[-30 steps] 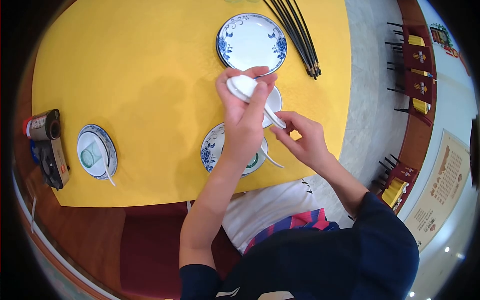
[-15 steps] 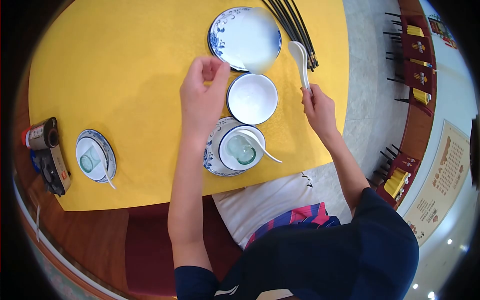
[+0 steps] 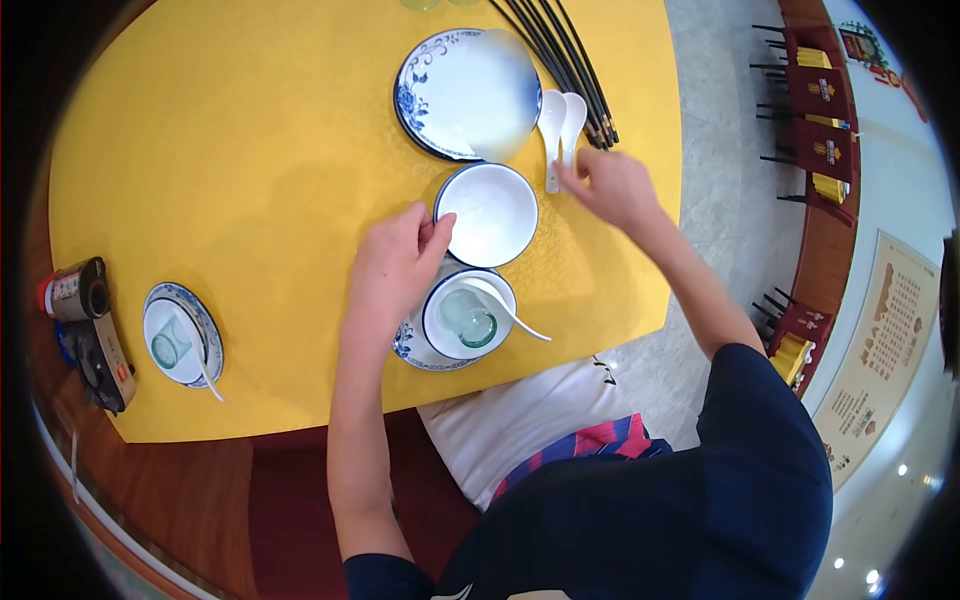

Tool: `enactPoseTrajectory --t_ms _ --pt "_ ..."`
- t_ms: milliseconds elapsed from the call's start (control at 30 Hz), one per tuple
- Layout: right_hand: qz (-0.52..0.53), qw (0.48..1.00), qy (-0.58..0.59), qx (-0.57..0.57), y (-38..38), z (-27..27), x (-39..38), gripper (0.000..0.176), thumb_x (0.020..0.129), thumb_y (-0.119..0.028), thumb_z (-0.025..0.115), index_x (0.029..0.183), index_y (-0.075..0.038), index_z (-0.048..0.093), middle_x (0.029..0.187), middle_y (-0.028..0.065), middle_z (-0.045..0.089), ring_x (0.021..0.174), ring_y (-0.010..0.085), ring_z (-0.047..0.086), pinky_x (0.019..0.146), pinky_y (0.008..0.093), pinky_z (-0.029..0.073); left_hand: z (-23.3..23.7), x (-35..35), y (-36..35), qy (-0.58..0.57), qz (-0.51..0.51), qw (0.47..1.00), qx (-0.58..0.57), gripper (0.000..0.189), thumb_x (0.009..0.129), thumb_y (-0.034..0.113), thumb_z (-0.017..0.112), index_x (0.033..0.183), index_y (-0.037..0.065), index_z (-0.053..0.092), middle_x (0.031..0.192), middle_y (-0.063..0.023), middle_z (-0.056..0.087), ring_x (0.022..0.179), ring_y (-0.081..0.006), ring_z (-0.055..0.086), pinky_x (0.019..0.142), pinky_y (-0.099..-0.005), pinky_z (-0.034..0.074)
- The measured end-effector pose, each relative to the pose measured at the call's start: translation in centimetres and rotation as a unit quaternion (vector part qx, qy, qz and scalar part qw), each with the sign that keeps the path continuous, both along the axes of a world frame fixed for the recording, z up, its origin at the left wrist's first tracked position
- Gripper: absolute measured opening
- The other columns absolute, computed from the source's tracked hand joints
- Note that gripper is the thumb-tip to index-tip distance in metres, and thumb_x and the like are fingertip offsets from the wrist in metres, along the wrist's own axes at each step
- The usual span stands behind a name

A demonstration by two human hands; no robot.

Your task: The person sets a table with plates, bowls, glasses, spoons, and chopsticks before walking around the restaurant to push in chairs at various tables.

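My left hand (image 3: 400,255) pinches the left rim of a white bowl with a blue edge (image 3: 488,216). Two white soup spoons lie side by side on the yellow cloth; my right hand (image 3: 610,188) has its fingers closed at the handle of the right spoon (image 3: 573,118). Beside it is the left spoon (image 3: 551,125), apart from my fingers. Above the bowl is a stack of blue-flowered plates (image 3: 468,95). Nearer me, a second bowl (image 3: 432,325) holds a green-tinted glass (image 3: 468,318) and a spoon, and stands on a flowered plate (image 3: 415,350).
Several black chopsticks (image 3: 565,65) lie beyond the spoons. At the left, another place setting (image 3: 213,335) has a plate, bowl, glass and spoon. A portable stove (image 3: 100,350) sits at the table's left edge. Chairs (image 3: 825,95) stand across the floor to the right.
My right hand has brought its spoon down to the cloth, and two spoons now show side by side. My left hand has moved down onto the bowl's rim. The view has shifted slightly.
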State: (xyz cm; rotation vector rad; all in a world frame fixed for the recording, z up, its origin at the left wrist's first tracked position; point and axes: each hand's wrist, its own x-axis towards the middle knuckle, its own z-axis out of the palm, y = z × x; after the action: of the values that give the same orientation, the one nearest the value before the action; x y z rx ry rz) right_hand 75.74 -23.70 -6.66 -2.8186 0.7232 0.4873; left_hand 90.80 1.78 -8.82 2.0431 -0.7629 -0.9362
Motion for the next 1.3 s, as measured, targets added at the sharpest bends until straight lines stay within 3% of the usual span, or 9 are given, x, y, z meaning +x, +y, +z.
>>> enactPoseTrajectory --t_ms 133,233,300,533,600,733,967,1067,1300 --pt "-0.16 0.975 -0.153 -0.031 -6.9 -0.6 1.6 0.035 0.093 -0.038 0.062 0.088 -0.003 0.065 0.076 0.0146 0.069 0.069 0.0318 0.067 0.064 0.0422 0.052 -0.5 -0.5 0.1 0.011 0.02 1.0 -0.012 0.039 0.092 0.034 0.063 0.075 0.0 0.054 0.065 -0.0171 0.059 0.06 -0.035 0.058 0.058 -0.0425 0.045" --pt "-0.129 0.966 -0.222 -0.003 -13.2 -4.6 2.4 0.039 0.09 -0.043 0.066 0.095 -0.004 0.067 0.082 0.012 0.07 0.069 0.0279 0.067 0.067 0.0389 0.053 -0.6 -0.5 -0.1 -0.002 0.015 1.0 0.003 0.039 0.092 0.034 0.063 0.075 0.0 0.054 0.065 -0.0166 0.058 0.059 -0.0344 0.057 0.057 -0.0419 0.044" --pt "-0.138 0.974 -0.179 0.026 -14.4 -4.7 4.4 0.04 0.088 -0.043 0.069 0.095 -0.004 0.068 0.083 0.0106 0.07 0.068 0.0249 0.067 0.067 0.0367 0.054 -0.8 -0.8 -0.1 -0.01 0.033 0.999 -0.024 0.04 0.094 0.028 0.063 0.072 -0.003 0.05 0.058 -0.0141 0.049 0.051 -0.0221 0.045 0.051 -0.0355 0.038" --pt "-0.173 0.97 -0.058 0.164 -16.1 -3.0 7.0 0.035 0.084 -0.035 0.074 0.095 -0.002 0.069 0.083 0.0067 0.07 0.066 0.014 0.067 0.063 0.027 0.055 -0.4 -0.6 -0.3 -0.001 0.035 0.999 0.003 0.041 0.092 0.033 0.063 0.071 0.0 0.053 0.061 -0.0153 0.056 0.055 -0.0312 0.055 0.054 -0.0401 0.043" --pt "-0.164 0.976 -0.044 0.136 -16.0 -2.8 7.2 0.033 0.084 -0.031 0.074 0.096 -0.001 0.069 0.082 0.0071 0.07 0.068 0.0147 0.068 0.063 0.0278 0.055 -0.5 -0.7 -0.3 0.009 0.044 0.999 -0.018 0.041 0.093 0.026 0.064 0.07 -0.003 0.048 0.057 -0.0121 0.046 0.052 -0.02 0.041 0.051 -0.0345 0.037" --pt "-0.066 0.997 -0.025 -0.013 -15.4 -3.5 7.4 0.031 0.081 -0.025 0.073 0.098 0.001 0.068 0.079 0.0094 0.07 0.067 0.0182 0.069 0.064 0.031 0.056 -0.4 -0.5 -0.2 0.003 0.042 0.999 0.001 0.042 0.092 0.035 0.063 0.07 0.0 0.054 0.06 -0.0155 0.056 0.055 -0.0311 0.055 0.054 -0.0402 0.042" --pt "-0.15 0.983 -0.035 0.095 -17.4 -4.0 6.6 0.037 0.084 -0.031 0.07 0.077 0.005 0.07 0.062 0.0069 0.066 0.055 0.0128 0.063 0.055 0.0274 0.051 -0.4 0.6 1.2 0.037 0.101 0.989 -0.102 0.037 0.093 0.036 0.06 0.081 0.001 0.057 0.071 -0.0176 0.059 0.067 -0.0337 0.059 0.061 -0.0414 0.045" --pt "-0.217 0.944 -0.14 0.203 -19.1 -3.1 6.4 0.033 0.089 -0.025 0.068 0.1 0.007 0.066 0.084 0.0072 0.068 0.072 0.0132 0.066 0.064 0.0252 0.054 -0.1 1.4 2.7 -0.001 0.151 0.974 -0.17 0.025 0.095 0.023 0.058 0.09 -0.001 0.057 0.079 -0.0154 0.062 0.073 -0.0263 0.061 0.068 -0.0353 0.048" --pt "-0.163 0.822 -0.247 0.487 1.1 7.0 15.5 0.022 0.093 -0.015 0.064 0.107 0.002 0.062 0.086 0.0027 0.064 0.074 0.0095 0.063 0.07 0.0212 0.054 3.2 0.1 3.5 -0.039 0.213 0.939 -0.268 0.032 0.093 0.024 0.063 0.116 0.001 0.062 0.089 -0.0153 0.069 0.082 -0.0241 0.066 0.072 -0.035 0.052"
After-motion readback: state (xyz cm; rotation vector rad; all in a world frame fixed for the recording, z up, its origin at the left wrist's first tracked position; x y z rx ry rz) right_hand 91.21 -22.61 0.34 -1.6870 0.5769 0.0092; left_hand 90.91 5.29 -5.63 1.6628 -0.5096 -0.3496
